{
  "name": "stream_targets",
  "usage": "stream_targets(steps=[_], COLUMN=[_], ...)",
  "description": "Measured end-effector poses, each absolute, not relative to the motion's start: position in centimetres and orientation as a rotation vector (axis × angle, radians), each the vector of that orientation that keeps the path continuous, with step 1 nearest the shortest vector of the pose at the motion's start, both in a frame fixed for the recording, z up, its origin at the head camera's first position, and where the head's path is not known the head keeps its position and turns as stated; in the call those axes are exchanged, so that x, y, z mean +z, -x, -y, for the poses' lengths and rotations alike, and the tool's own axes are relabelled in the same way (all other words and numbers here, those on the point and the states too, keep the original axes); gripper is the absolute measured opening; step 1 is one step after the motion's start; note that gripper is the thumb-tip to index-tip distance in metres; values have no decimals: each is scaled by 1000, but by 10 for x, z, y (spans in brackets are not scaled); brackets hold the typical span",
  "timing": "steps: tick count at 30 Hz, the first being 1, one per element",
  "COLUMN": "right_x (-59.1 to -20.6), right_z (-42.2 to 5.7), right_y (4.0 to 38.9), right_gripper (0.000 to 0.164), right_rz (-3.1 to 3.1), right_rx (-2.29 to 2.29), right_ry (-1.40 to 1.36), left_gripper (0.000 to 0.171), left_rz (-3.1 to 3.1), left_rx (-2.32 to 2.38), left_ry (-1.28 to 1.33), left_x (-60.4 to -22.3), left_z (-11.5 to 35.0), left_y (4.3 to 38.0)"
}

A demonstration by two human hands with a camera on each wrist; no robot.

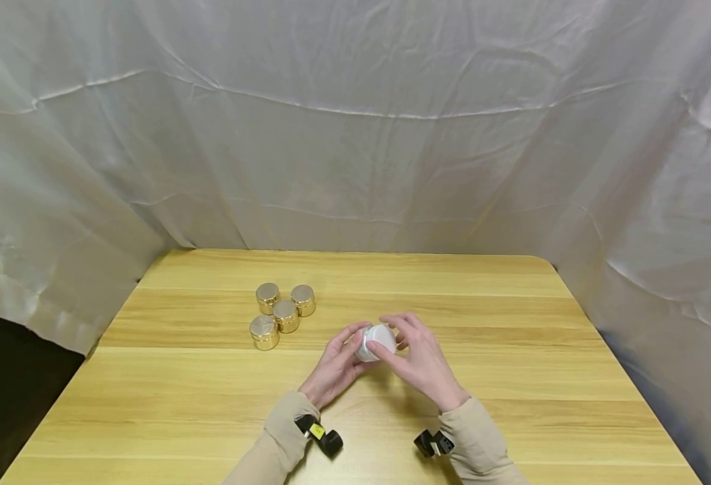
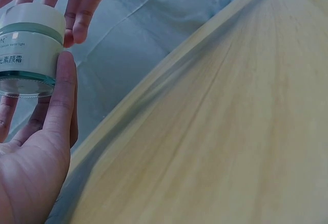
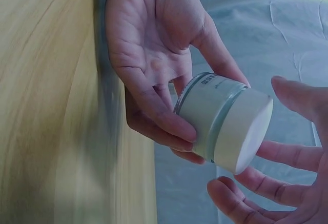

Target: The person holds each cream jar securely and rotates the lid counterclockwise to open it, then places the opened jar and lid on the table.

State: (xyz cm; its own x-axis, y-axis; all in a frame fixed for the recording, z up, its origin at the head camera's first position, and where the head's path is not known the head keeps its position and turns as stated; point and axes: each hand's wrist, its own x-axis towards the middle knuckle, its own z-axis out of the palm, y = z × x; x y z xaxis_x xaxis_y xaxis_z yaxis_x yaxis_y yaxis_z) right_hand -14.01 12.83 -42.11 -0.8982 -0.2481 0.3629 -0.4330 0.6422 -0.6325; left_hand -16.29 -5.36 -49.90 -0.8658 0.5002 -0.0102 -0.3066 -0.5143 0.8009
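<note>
A small cream jar [image 1: 378, 342] with a white lid and printed label is held off the table. My left hand [image 1: 334, 369] grips its body, thumb on one side and fingers on the other, as the left wrist view shows at the jar [image 2: 32, 55]. Around the white lid [image 3: 245, 131] my right hand [image 1: 422, 364] spreads its fingers loosely. In the right wrist view its thumb [image 3: 292, 97] stands apart from the lid, while the fingertips are right at the lid's edge. The jar is tilted, its lid toward my right hand.
Several gold lidded jars [image 1: 285, 315] stand in a cluster on the wooden table [image 1: 501, 350], left of my hands. Pale fabric curtains [image 1: 355, 168] hang behind the table and at its sides. A small black device is strapped at each wrist.
</note>
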Motion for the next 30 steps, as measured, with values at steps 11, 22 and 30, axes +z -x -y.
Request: stream_targets(steps=[11, 22, 30], right_x=[-420, -419, -421], right_z=[-129, -128, -127], right_y=[138, 139, 139], right_gripper=[44, 48, 39], right_rz=[2618, 2657, 2596], right_rx=[1086, 1143, 1116], right_ry=[-641, -528, -617], left_gripper=[31, 27, 28], left_rz=[-1234, -1223, -1220], left_rx=[2351, 2357, 2363], left_ry=[-287, -308, -295], left_x=[-499, -500, -500], left_z=[55, 54, 54], left_y=[163, 163, 163])
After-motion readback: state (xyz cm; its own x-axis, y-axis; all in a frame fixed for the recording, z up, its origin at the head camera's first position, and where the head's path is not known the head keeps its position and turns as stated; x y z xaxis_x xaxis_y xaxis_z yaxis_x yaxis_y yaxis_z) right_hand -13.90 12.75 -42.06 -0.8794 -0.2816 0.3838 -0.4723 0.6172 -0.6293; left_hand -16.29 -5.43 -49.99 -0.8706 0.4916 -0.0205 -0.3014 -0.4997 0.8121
